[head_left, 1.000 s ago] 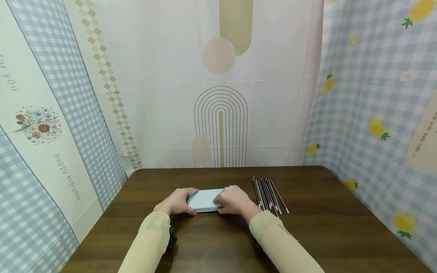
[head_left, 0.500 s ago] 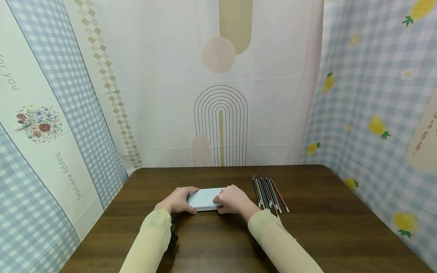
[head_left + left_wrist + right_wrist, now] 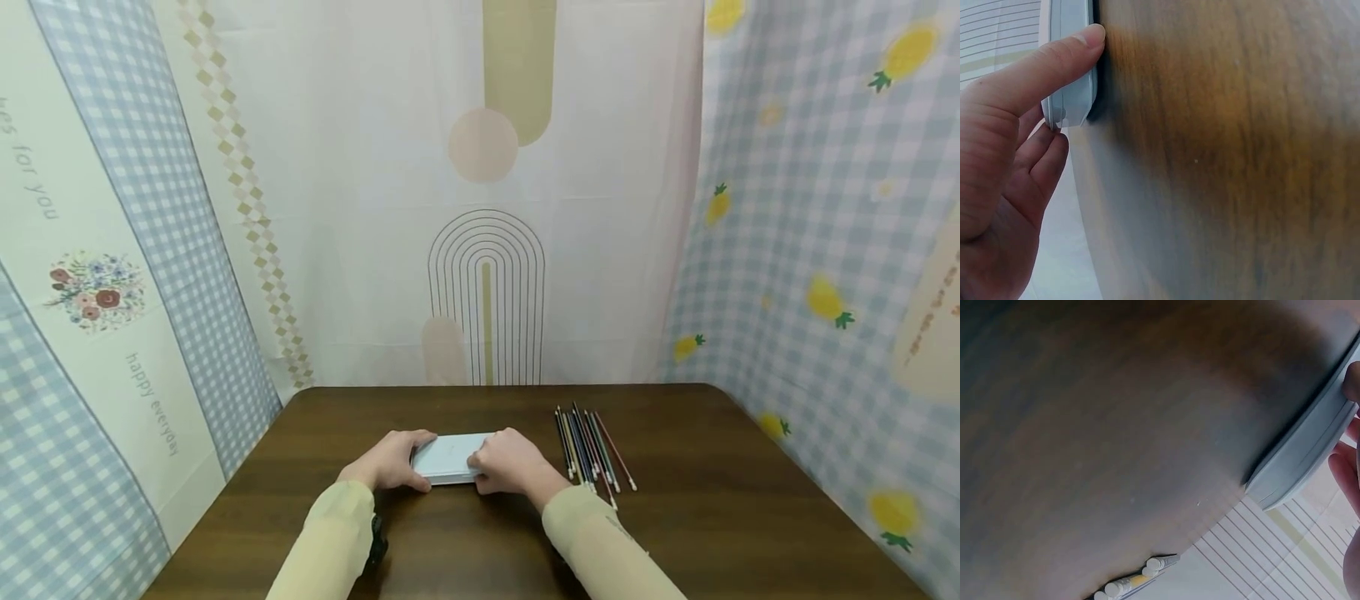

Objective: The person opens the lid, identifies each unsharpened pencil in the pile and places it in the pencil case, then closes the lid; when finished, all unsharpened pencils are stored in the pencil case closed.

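Note:
A flat pale-blue pencil case with a lid seam along its side lies on the table in front of the person. My left hand grips its left end. In the left wrist view, the thumb of the left hand presses the near side of the pencil case, with fingers at the lid edge. My right hand holds the right end, its index finger bent over the lid and its thumb at the near side. The lid looks down, and the inside is hidden.
Several thin pencils with white ends lie in a loose bunch to the right of the right hand, on the dark wooden table. Patterned cloths hang behind the table and at both sides.
The head view has tilted up a little, so everything sits lower in the picture. Both hands keep their hold on the pencil case, with hardly any visible movement.

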Available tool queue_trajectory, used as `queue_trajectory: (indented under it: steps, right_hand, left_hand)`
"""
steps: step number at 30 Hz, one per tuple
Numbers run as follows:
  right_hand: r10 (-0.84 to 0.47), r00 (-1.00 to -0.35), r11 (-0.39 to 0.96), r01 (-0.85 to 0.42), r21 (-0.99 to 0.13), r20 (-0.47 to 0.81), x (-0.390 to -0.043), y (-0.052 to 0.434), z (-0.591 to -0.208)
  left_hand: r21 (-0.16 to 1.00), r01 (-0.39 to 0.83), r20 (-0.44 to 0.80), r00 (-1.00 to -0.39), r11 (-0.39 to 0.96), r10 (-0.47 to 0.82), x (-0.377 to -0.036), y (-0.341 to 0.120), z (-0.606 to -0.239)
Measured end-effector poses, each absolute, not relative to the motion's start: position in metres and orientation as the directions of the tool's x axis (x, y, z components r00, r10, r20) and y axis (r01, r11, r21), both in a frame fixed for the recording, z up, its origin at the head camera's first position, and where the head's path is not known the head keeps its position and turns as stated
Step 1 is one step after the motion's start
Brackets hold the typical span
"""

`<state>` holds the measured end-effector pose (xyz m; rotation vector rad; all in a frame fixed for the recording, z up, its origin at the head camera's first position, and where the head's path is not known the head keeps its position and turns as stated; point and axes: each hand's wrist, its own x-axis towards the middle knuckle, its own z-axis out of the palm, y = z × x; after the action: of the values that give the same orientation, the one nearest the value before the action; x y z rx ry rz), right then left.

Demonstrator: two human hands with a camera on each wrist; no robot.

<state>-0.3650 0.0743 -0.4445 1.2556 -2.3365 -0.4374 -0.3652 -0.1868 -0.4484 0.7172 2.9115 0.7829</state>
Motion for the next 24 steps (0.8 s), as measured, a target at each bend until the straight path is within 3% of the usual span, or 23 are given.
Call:
queue_trajectory:
  steps: [13,24]
  right_hand:
    - [-0.849,-0.450,0.526,-0.665,0.530,0.277,-0.374,0.075,-0.433]
    - [-0.850,-0.437,0.524,-0.648,0.554,0.293,-0.362,0.071,-0.451]
  left_hand:
    - [0.499,0.416,0.085,-0.897,0.760,0.435,-0.374,-0.187,-0.435]
    - [0.480,0.462,0.096,-0.872,0.746,0.479,-0.365,-0.192,-0.451]
